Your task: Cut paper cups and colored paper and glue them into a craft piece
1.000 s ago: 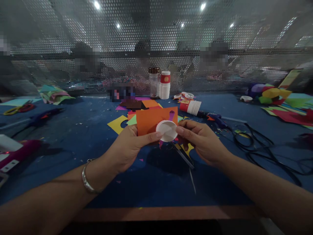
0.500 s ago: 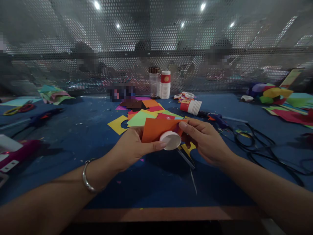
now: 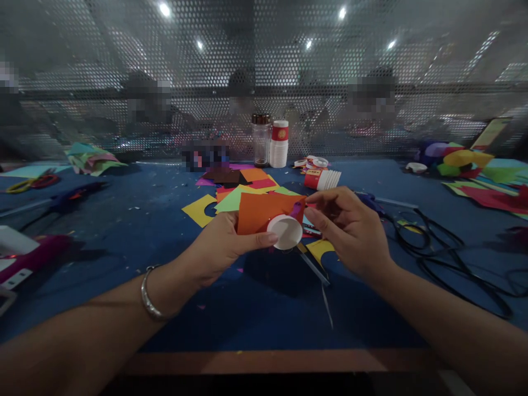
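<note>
My left hand grips a piece of orange paper together with a white paper cup, its round end turned toward me. The thumb presses on the cup's rim, and the other fingers are hidden behind the paper. A small purple piece shows on the orange paper just above the cup; how it is attached I cannot make out. Beside the paper's right edge is my right hand, thumb and forefinger apart, with nothing visible between them.
Coloured paper sheets lie behind my hands. Further back are a clear bottle, stacked paper cups and a toppled cup stack. Black cables run along the right. A dark blue glue gun and a power strip are left.
My right hand has drawn slightly right, its fingers parting from the paper's edge and uncovering the purple piece. The orange paper and cup have shifted a little left and up.
</note>
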Tool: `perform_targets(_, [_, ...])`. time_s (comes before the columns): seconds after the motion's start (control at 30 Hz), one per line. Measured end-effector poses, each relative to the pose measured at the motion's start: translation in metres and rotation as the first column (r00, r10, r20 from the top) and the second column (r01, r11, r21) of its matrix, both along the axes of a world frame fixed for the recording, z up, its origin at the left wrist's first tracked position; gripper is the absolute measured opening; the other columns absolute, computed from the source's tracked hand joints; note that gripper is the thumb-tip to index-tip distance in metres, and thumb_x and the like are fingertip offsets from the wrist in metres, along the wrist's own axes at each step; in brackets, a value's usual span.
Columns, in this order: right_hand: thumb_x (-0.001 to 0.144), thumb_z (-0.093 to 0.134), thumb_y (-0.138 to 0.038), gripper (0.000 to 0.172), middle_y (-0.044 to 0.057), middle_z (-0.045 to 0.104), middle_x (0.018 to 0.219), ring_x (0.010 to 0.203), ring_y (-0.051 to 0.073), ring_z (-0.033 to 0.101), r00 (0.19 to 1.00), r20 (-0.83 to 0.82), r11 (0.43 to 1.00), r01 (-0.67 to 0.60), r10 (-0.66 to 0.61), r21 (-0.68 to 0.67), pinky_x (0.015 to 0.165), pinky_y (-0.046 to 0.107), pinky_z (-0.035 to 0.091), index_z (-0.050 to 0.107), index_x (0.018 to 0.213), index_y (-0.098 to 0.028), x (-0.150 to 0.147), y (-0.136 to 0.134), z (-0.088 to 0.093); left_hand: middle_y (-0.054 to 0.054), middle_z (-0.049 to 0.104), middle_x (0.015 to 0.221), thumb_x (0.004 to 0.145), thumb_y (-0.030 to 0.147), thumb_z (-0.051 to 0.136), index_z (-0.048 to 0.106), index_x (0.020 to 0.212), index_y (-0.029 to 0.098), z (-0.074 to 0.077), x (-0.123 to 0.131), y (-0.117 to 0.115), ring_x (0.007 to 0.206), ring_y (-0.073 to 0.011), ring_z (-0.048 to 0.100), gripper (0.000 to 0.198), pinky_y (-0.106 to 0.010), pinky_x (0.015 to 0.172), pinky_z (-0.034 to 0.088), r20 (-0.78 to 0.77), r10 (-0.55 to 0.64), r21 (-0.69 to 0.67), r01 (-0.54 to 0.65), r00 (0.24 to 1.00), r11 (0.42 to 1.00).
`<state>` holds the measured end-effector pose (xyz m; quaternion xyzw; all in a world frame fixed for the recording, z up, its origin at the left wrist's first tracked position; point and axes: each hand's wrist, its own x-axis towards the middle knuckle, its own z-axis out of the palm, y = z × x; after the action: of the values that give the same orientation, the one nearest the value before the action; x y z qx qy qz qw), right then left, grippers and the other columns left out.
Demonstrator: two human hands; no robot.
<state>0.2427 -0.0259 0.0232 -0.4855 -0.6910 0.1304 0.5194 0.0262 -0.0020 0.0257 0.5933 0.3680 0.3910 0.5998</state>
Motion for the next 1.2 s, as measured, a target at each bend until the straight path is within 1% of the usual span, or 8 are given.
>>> perform_targets(0.13, [0.090, 0.065, -0.032, 0.010, 0.004, 0.062, 0.086, 0.075, 0.017, 0.058, 0.997, 0.072, 1.000, -0.023, 0.022, 0.014, 0.062, 0.030, 0.046, 0.069, 0.087, -0.022, -0.001, 0.000, 0.002, -0.006, 0.077, 0.098, 0.066, 0.032, 0.088, 0.077, 0.096, 0.017, 0.000, -0.002, -0.002, 0.091, -0.0230, 0.068, 0.035, -0.034, 0.082, 0.052, -0.118, -0.013, 0.007, 0.014, 0.993, 1.000])
perform_targets(0.27, [0.091, 0.065, -0.032, 0.013, 0.006, 0.064, 0.087, 0.080, 0.019, 0.060, 0.994, 0.099, 0.999, -0.043, 0.044, -0.005, 0.065, 0.032, 0.046, 0.070, 0.084, -0.022, -0.001, 0.000, 0.002, -0.006, 0.077, 0.095, 0.069, 0.037, 0.085, 0.077, 0.092, 0.017, 0.000, -0.001, -0.001, 0.085, -0.0213, 0.067, 0.032, -0.032, 0.078, 0.051, -0.136, -0.025, 0.021, 0.028, 0.990, 0.999])
perform_targets(0.47, [0.090, 0.067, -0.030, 0.012, 0.005, 0.064, 0.084, 0.080, 0.019, 0.061, 0.987, 0.156, 0.999, -0.040, 0.034, 0.030, 0.067, 0.033, 0.047, 0.072, 0.083, -0.023, -0.003, -0.001, 0.002, -0.007, 0.077, 0.096, 0.068, 0.034, 0.087, 0.077, 0.094, 0.016, -0.001, -0.001, -0.001, 0.085, -0.0212, 0.068, 0.033, -0.031, 0.077, 0.052, -0.095, -0.027, 0.011, 0.028, 0.995, 1.000])
perform_targets(0.67, [0.090, 0.064, -0.030, 0.012, 0.003, 0.064, 0.080, 0.067, 0.015, 0.056, 0.985, 0.132, 0.992, 0.109, -0.116, 0.056, 0.059, 0.029, 0.043, 0.071, 0.087, -0.020, 0.001, 0.001, 0.002, -0.007, 0.077, 0.100, 0.071, 0.026, 0.085, 0.077, 0.094, 0.014, -0.001, -0.002, 0.005, 0.086, -0.0178, 0.069, 0.027, -0.029, 0.081, 0.054, 0.087, 0.014, -0.057, -0.010, 0.996, 0.998])
perform_targets(0.77, [0.088, 0.064, -0.029, 0.014, 0.003, 0.066, 0.078, 0.064, 0.014, 0.055, 0.980, 0.148, 0.991, 0.131, -0.130, 0.004, 0.059, 0.028, 0.042, 0.067, 0.081, -0.019, 0.007, 0.006, -0.003, -0.006, 0.077, 0.098, 0.070, 0.018, 0.084, 0.076, 0.096, 0.014, 0.003, -0.003, 0.011, 0.084, -0.0172, 0.070, 0.027, -0.028, 0.077, 0.057, 0.204, 0.102, -0.135, -0.075, 0.974, 0.988])
perform_targets(0.93, [0.085, 0.063, -0.029, 0.014, 0.000, 0.062, 0.067, 0.058, 0.013, 0.053, 0.951, 0.304, 0.976, 0.007, 0.061, -0.220, 0.056, 0.027, 0.040, 0.066, 0.077, -0.019, 0.019, 0.012, -0.009, -0.007, 0.078, 0.092, 0.071, 0.012, 0.080, 0.075, 0.095, 0.012, 0.007, -0.008, 0.017, 0.074, -0.0151, 0.070, 0.024, -0.028, 0.072, 0.058, 0.234, 0.183, -0.202, -0.137, 0.955, 0.970])
perform_targets(1.1, [0.085, 0.062, -0.033, 0.017, 0.003, 0.063, 0.068, 0.056, 0.014, 0.052, 0.937, 0.340, 0.970, 0.146, -0.073, -0.193, 0.054, 0.028, 0.038, 0.066, 0.078, -0.019, 0.032, 0.014, -0.001, -0.008, 0.079, 0.093, 0.074, 0.014, 0.079, 0.076, 0.093, 0.012, 0.005, -0.010, 0.021, 0.080, -0.0178, 0.072, 0.019, -0.029, 0.074, 0.059, 0.247, 0.207, -0.209, -0.157, 0.946, 0.965])
perform_targets(1.2, [0.083, 0.065, -0.033, 0.015, 0.005, 0.065, 0.076, 0.064, 0.017, 0.056, 0.872, 0.489, 0.961, 0.165, -0.038, -0.221, 0.059, 0.029, 0.039, 0.068, 0.081, -0.019, 0.038, 0.019, -0.001, -0.007, 0.079, 0.090, 0.072, 0.013, 0.082, 0.077, 0.090, 0.012, 0.003, -0.010, 0.021, 0.079, -0.0166, 0.072, 0.019, -0.026, 0.072, 0.059, 0.251, 0.224, -0.235, -0.165, 0.942, 0.958])
